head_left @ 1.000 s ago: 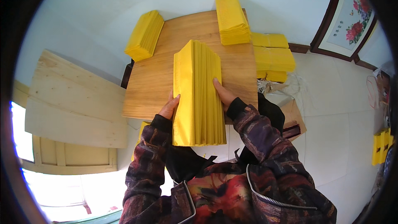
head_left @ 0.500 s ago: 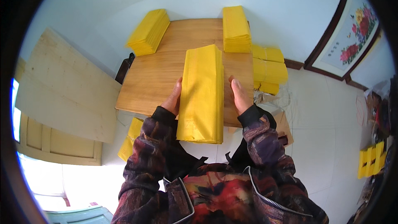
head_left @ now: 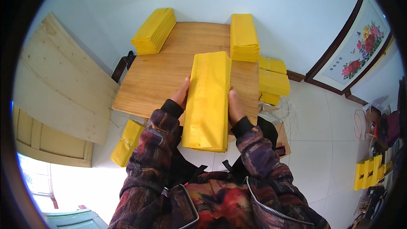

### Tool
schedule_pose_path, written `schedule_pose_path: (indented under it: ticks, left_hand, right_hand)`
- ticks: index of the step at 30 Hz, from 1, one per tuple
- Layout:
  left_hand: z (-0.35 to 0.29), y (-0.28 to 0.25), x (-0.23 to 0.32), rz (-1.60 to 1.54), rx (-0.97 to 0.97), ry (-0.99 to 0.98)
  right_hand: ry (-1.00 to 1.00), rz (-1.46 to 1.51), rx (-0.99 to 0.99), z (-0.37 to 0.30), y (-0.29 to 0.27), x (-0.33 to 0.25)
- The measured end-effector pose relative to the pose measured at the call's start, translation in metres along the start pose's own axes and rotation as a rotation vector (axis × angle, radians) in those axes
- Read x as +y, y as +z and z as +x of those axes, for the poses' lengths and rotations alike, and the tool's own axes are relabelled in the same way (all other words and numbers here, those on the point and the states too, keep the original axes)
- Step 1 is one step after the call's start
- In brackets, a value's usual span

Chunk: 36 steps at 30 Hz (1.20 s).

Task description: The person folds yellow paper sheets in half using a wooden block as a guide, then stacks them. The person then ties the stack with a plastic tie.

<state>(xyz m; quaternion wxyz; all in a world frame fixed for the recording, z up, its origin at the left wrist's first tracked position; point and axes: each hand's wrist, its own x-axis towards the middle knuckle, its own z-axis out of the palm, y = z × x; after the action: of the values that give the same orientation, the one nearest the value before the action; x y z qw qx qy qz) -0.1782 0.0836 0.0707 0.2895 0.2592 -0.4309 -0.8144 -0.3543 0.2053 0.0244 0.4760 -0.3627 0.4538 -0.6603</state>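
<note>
A thick, long stack of yellow paper [head_left: 207,101] is held up between my palms, over the near part of the wooden table [head_left: 154,78]. My left hand [head_left: 181,93] presses on its left side, with the fingers mostly hidden behind it. Against the right side lies my right hand [head_left: 235,107], its thumb up along the edge and its other fingers out of sight. On the table's far left corner rests another yellow paper stack [head_left: 154,29]. A similar stack [head_left: 244,38] sits at the far right corner.
Tied yellow bundles [head_left: 273,78] stand right of the table, and one more bundle [head_left: 127,143] lies on the floor at left. A wooden board [head_left: 63,76] leans at the left wall. A framed flower picture [head_left: 356,46] leans at right. Yellow pieces [head_left: 369,171] sit far right.
My right hand has come in from a small gap to touch the stack's right side. The stack has tilted slightly, and the whole view has shifted a little.
</note>
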Motion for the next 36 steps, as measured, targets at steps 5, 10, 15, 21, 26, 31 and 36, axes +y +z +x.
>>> schedule_pose_path:
  ticks: [5,10,15,21,26,31,36]
  left_hand:
    - [0.003,0.004,0.001,0.113,0.131,-0.108]
    - [0.019,-0.005,0.013,0.096,0.120,-0.181]
    - [0.032,0.002,0.011,0.130,0.041,-0.009]
    - [0.028,0.005,0.018,0.132,0.069,-0.089]
    - [0.036,0.000,0.008,0.178,-0.007,0.057]
    - [0.033,0.006,0.014,0.371,0.012,0.060]
    - [0.003,0.011,0.012,0.151,0.056,-0.017]
  right_hand:
    - [-0.022,-0.145,0.027,-0.006,0.006,-0.009]
    - [-0.088,-0.162,0.064,-0.003,0.005,-0.030]
    - [-0.094,-0.257,0.014,0.002,0.008,-0.039]
    - [-0.170,-0.367,0.081,0.024,0.012,-0.046]
    - [-0.192,-0.292,-0.009,0.028,0.011,-0.052]
    - [-0.228,-0.217,0.013,0.024,0.010,-0.060]
    - [-0.108,-0.155,0.136,0.007,0.000,-0.053]
